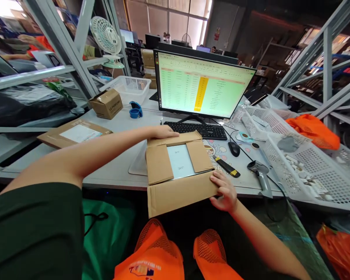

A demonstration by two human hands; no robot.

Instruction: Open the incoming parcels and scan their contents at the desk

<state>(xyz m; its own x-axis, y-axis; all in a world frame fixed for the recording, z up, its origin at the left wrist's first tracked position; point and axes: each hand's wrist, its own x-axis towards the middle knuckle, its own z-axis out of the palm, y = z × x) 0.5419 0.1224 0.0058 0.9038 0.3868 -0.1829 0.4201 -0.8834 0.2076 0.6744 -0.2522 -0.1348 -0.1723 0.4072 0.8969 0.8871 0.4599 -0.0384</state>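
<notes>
A brown cardboard box lies at the desk's front edge with its top flaps spread. Between the side flaps shows a flat white item with small print, too small to read. My left hand grips the box at its far left corner, the fingers bent over the far flap. At the near right corner, my right hand pinches the front flap, thumb below and fingers on top. A black and yellow utility knife lies on the desk just right of the box.
Behind the box stand a keyboard and a monitor. A mouse, a barcode scanner and white baskets are to the right. On the left are a small carton, a flat parcel and a blue tape dispenser.
</notes>
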